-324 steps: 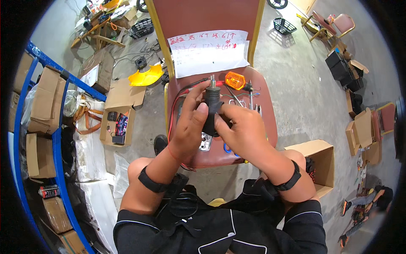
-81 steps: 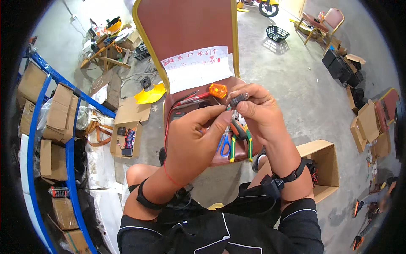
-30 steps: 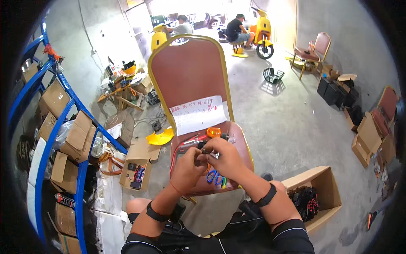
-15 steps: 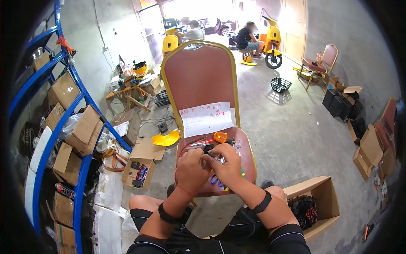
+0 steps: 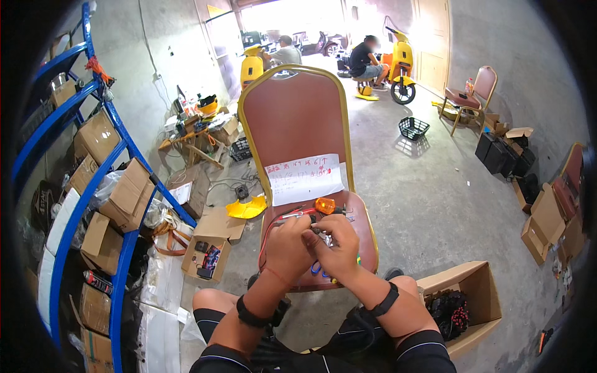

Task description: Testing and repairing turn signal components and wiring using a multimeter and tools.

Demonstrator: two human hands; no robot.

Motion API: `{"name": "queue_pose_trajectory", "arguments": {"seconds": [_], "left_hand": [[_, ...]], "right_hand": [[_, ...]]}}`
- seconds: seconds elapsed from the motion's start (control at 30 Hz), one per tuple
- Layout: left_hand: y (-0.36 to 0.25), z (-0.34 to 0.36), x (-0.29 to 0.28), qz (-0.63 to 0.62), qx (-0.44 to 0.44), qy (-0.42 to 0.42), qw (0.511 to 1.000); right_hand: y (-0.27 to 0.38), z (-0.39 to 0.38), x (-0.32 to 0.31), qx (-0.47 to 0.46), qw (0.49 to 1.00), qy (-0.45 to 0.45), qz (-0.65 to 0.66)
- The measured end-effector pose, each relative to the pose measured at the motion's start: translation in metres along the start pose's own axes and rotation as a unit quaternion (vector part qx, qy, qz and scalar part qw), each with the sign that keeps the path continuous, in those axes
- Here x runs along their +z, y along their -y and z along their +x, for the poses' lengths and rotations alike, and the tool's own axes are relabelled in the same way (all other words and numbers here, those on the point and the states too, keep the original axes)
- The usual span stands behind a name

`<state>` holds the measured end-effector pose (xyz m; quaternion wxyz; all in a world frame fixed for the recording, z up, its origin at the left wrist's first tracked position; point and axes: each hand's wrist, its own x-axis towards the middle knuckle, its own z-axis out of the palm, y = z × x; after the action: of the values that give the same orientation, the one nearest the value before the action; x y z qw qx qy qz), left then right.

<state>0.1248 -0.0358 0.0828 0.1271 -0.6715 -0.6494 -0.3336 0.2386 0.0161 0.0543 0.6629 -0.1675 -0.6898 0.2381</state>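
Observation:
Over the seat of a red chair (image 5: 292, 112) with a gold frame, my left hand (image 5: 288, 248) and my right hand (image 5: 336, 245) meet, fingers curled and pressed together. A small dark piece between the fingertips is mostly hidden, so its kind cannot be told. Just beyond my fingers on the seat lie an orange lamp (image 5: 324, 206) and red-handled tools (image 5: 295, 213). Blue scissor-like handles (image 5: 317, 269) show below my right hand. Against the backrest leans a sheet of paper (image 5: 306, 180) with handwriting.
An open carton of black parts (image 5: 460, 267) stands at my right knee. To the left are a blue shelf rack (image 5: 115, 267) with boxes and a small carton (image 5: 205, 252). A black basket (image 5: 413, 128) sits on the floor; two people work by yellow scooters (image 5: 403, 59) farther off.
Both hands stay together but have turned slightly, and the dark piece shows less between the fingers. The whole view has shifted a little.

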Motion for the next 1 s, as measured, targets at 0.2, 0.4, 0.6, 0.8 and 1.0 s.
{"name": "queue_pose_trajectory", "arguments": {"seconds": [0.2, 0.4, 0.6, 0.8, 1.0], "left_hand": [[-0.012, 0.005, -0.005, -0.031, 0.006, -0.036, 0.999], [-0.014, 0.006, -0.001, -0.079, -0.022, -0.001, 0.997], [0.008, 0.011, 0.004, -0.112, -0.071, 0.063, 0.989], [0.018, 0.009, -0.001, -0.257, -0.120, 0.151, 0.947], [0.025, 0.001, -0.009, -0.433, -0.127, 0.340, 0.825]], "right_hand": [[-0.001, 0.009, -0.009, 0.123, 0.992, -0.023, 0.013], [-0.004, 0.011, -0.011, 0.092, 0.996, 0.000, 0.000], [-0.018, 0.004, -0.004, 0.216, 0.970, -0.004, 0.110], [-0.020, 0.018, -0.018, 0.279, 0.939, -0.003, 0.202], [-0.027, 0.020, -0.033, 0.351, 0.912, -0.023, 0.210]]}}
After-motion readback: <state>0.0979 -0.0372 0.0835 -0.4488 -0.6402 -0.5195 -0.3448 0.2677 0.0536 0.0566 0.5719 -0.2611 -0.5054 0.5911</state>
